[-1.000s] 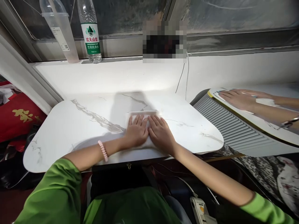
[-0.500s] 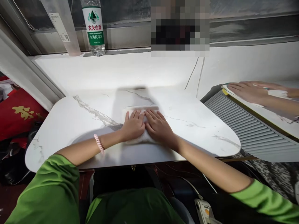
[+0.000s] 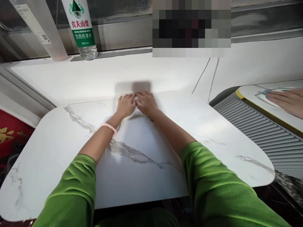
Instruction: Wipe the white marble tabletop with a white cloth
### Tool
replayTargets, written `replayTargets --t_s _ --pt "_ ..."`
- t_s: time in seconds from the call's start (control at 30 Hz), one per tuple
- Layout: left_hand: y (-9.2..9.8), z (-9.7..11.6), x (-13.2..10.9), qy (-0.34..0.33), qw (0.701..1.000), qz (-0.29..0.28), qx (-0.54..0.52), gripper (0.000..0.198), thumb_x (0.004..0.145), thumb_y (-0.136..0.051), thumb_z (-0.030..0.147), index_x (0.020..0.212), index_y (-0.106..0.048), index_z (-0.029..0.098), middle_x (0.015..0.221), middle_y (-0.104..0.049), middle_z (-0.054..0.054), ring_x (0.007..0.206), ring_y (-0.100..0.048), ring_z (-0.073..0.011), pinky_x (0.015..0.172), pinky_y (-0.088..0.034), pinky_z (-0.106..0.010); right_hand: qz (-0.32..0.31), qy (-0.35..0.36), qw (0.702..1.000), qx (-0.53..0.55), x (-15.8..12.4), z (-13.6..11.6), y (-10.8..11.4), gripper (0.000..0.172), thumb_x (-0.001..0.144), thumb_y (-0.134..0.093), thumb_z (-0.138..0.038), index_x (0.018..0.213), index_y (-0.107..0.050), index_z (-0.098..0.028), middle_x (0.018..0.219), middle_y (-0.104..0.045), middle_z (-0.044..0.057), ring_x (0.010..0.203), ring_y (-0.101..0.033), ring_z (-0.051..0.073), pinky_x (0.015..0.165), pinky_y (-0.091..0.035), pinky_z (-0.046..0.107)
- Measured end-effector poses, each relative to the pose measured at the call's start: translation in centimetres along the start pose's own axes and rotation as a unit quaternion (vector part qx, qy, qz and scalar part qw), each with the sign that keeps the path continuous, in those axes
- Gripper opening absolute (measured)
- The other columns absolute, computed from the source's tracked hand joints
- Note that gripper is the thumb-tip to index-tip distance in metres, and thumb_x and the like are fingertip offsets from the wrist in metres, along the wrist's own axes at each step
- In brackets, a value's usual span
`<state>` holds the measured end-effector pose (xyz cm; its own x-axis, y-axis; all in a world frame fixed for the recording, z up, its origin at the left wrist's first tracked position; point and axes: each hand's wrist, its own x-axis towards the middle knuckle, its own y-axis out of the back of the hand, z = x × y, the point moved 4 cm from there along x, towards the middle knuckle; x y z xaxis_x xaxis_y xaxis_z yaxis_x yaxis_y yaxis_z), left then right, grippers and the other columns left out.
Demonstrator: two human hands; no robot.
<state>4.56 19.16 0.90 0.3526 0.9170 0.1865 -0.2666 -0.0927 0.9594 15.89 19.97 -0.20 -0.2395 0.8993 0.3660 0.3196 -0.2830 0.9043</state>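
Observation:
A folded white cloth (image 3: 136, 113) lies against the far edge of the white marble-patterned table (image 3: 132, 176), mostly covered by my hands. My left hand (image 3: 126, 105), with a pink coiled band on its wrist, rests palm down on the cloth's left part, fingers stretched forward. Beside it, thumbs close together, my right hand (image 3: 146, 103) lies flat on the right part. Both forearms reach far out over the tabletop. The cloth's far edge is hidden under my fingers.
A water bottle (image 3: 84, 34) and a tall translucent container (image 3: 44, 28) stand on the ledge behind. Two thin cables (image 3: 214, 78) run down the wall. To the right, another person's hand (image 3: 287, 102) lies on a cloth on a table with a ribbed side (image 3: 265, 132).
Both my hands have slid the cloth forward, from the middle of the table to its far edge by the wall. My view has leaned forward, and the other person's hand has shifted right in view.

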Motion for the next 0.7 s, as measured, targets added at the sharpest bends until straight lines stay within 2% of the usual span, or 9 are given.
replayTargets --t_s 0.2,0.37,0.53,0.7 --pt "-0.4 0.2 -0.5 0.002 1.0 -0.017 0.002 0.051 0.101 -0.028 0.022 0.151 -0.039 0.017 0.159 -0.039 -0.007 0.147 -0.032 -0.0211 0.123 -0.018 -0.047 -0.022 0.004 1.0 -0.003 -0.5 0.3 -0.5 0.052 0.092 -0.033 -0.023 0.137 -0.053 -0.007 0.144 -0.054 0.017 0.132 -0.045 0.032 0.113 -0.029 0.047" --pt "-0.2 0.9 -3.2 0.014 0.999 -0.02 0.021 0.052 0.102 -0.029 0.024 0.153 -0.036 0.016 0.162 -0.032 -0.008 0.15 -0.027 -0.023 0.123 -0.015 -0.049 -0.033 0.017 0.999 -0.021 -2.8 -0.8 -0.3 0.055 0.093 -0.031 -0.023 0.144 -0.047 -0.007 0.152 -0.047 0.016 0.141 -0.04 0.029 0.116 -0.027 0.048" --pt "0.5 2.5 -9.5 0.005 0.999 -0.024 0.023 0.052 0.102 -0.029 0.024 0.152 -0.036 0.014 0.162 -0.032 -0.009 0.15 -0.027 -0.0233 0.124 -0.015 -0.05 -0.042 0.042 0.997 -0.057 -8.9 -3.9 1.4 0.056 0.096 -0.028 -0.025 0.145 -0.045 -0.005 0.153 -0.045 0.018 0.143 -0.038 0.03 0.116 -0.028 0.048" --pt "2.0 4.4 -18.8 -0.032 0.999 -0.029 0.014 0.053 0.1 -0.031 0.026 0.151 -0.037 0.014 0.16 -0.035 -0.011 0.149 -0.029 -0.0253 0.123 -0.018 -0.052 0.0 0.062 0.995 -0.078 -17.7 -8.7 3.6 0.056 0.095 -0.031 -0.027 0.144 -0.048 -0.005 0.147 -0.051 0.02 0.139 -0.043 0.033 0.115 -0.031 0.051"
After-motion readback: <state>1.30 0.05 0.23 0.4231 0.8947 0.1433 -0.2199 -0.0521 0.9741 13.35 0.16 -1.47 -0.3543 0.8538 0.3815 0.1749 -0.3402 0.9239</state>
